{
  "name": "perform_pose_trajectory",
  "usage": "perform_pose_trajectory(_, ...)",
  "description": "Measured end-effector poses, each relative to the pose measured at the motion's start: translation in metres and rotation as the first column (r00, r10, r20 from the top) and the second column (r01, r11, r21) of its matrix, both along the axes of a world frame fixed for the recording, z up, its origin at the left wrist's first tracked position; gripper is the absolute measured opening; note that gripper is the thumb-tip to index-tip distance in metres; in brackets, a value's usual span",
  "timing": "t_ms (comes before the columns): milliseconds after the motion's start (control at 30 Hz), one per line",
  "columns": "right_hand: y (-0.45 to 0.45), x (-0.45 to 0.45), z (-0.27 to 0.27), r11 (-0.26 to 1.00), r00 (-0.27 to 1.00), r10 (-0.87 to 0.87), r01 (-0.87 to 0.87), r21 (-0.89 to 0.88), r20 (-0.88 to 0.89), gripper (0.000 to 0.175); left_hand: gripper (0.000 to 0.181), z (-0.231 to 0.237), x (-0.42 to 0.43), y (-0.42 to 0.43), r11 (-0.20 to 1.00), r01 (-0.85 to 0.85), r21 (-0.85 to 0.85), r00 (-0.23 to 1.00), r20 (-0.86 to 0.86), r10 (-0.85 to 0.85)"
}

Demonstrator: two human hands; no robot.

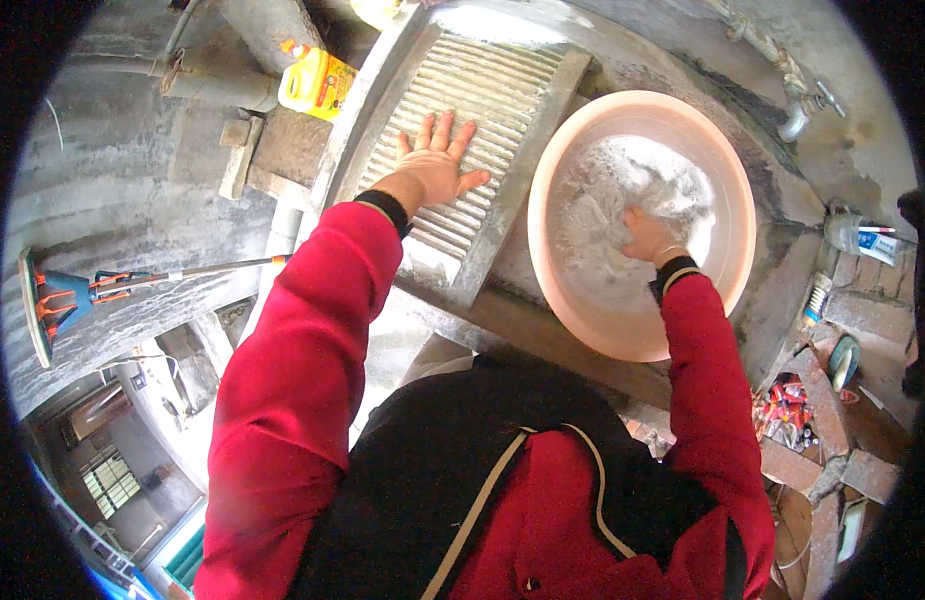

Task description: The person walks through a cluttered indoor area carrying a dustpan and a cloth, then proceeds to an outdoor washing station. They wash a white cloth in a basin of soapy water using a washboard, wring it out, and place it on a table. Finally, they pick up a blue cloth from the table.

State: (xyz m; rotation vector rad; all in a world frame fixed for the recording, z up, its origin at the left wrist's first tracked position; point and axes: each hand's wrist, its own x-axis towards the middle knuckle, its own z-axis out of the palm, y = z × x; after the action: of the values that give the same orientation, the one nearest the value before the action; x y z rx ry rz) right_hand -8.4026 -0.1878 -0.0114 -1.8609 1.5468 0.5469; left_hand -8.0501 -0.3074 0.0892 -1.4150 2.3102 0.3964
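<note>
My left hand (432,165) lies palm down on a ridged stone or concrete washboard (470,97), its fingers spread and nothing in its grasp. To the right stands a round pink plastic basin (543,225) of cloudy, sudsy water (605,277). Inside it is my right hand (648,234), with the fingertips dipped below the surface. Foam hides those fingers, so whether they grip anything does not show. Pale folds or froth (594,199) swirl beside the hand; which of the two I cannot make out.
A metal tap (804,112) juts from the wall behind the basin. Left of the washboard is a yellow jug (318,82) with an orange cap. A mop-like tool (72,296) leans at far left. At right are a clear plastic container (845,232), a brush (815,300) and loose bricks (871,474).
</note>
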Motion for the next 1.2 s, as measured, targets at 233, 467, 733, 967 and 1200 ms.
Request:
perform_pose_trajectory(233,0.03,0.019,-0.001,0.957,0.947,-0.273,0.285,0.052,-0.17,0.047,0.083,0.003,0.002,0.003,1.0,-0.005,0.006,1.0,-0.012,0.005)
perform_pose_trajectory(467,0.031,0.042,0.13,0.85,0.854,-0.434,0.494,-0.182,0.288,0.025,0.077,0.024,-0.019,0.01,0.997,0.027,-0.075,0.992,-0.119,-0.036)
perform_pose_trajectory(733,0.056,0.067,0.297,0.692,0.62,-0.24,0.648,-0.316,0.747,0.02,0.072,0.045,-0.127,0.064,0.988,0.149,0.041,0.376,-0.927,-0.018)
perform_pose_trajectory(967,0.095,0.082,0.235,0.137,-0.161,-0.461,0.959,0.249,0.873,0.047,0.032,0.072,-0.163,0.064,0.699,0.191,0.689,-0.114,-0.692,0.713)
perform_pose_trajectory(1200,0.065,0.11,0.17,0.53,-0.814,-0.152,0.411,0.742,0.56,0.063,0.033,0.073,-0.146,0.101,0.599,0.22,0.77,0.007,-0.616,0.788)
